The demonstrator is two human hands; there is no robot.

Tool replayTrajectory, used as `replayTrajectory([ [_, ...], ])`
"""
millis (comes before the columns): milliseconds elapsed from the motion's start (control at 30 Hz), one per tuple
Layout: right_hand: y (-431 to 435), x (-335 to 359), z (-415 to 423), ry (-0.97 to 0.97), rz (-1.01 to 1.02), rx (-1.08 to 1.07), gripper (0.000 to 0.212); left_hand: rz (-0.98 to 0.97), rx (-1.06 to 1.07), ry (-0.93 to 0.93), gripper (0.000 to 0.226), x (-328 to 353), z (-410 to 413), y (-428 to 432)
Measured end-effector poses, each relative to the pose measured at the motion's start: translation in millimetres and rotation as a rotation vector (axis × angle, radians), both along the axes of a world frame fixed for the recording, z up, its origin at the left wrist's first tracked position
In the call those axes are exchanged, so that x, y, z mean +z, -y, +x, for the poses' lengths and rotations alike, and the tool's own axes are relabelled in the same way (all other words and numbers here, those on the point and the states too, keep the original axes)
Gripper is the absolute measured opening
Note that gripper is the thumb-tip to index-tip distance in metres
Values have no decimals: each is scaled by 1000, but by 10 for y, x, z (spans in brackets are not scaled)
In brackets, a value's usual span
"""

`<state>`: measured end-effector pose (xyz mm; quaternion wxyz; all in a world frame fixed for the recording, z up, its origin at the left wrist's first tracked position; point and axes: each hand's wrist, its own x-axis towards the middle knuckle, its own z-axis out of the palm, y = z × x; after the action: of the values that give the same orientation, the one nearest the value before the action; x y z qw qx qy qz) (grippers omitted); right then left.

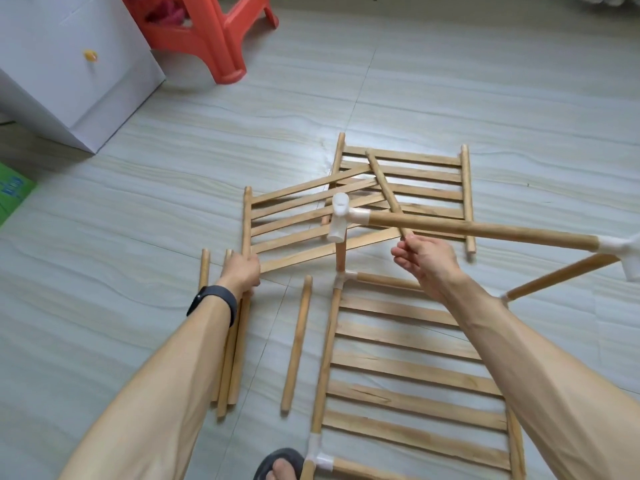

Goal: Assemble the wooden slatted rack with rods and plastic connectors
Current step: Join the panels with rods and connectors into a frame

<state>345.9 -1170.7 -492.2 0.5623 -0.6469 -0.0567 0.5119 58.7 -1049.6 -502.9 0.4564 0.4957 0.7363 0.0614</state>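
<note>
A loose slatted panel [294, 216] lies tilted on the floor, partly over a second slatted panel [426, 176] behind it. My left hand [242, 271] grips the near end of its left side rod. My right hand [427, 265] holds the near end of its right side rod. In front stands the partly built rack: a bottom slatted panel [412, 372] with white plastic connectors [343, 277] at its corners. An upright rod [340, 252] rises to a top connector [340, 216], which carries a long rod [485, 230] running right.
Loose rods lie on the tiled floor: one [297, 344] between my arms, one [204, 268] at the left, several [235, 362] under my left forearm. A white cabinet [69, 67], an orange stool [211, 36] and a green box [14, 194] stand at the left. My sandalled foot [280, 465] is at the bottom.
</note>
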Motion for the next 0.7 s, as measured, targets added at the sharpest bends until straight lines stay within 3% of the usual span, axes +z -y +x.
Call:
replayTrajectory([
  [300,96,2,-9,353,-110,276,28,131,227,11,47,158,-12,-245],
  [400,210,-45,29,429,-174,366,53,237,223,-61,52,363,60,-294],
  [467,321,-26,68,558,-244,509,57,313,221,-136,52,564,101,-280],
  [600,562,332,67,700,-352,875,34,497,322,-161,49,1098,139,-214],
  [700,812,787,-11,735,-326,1007,31,632,374,-75,48,1594,93,-103],
])
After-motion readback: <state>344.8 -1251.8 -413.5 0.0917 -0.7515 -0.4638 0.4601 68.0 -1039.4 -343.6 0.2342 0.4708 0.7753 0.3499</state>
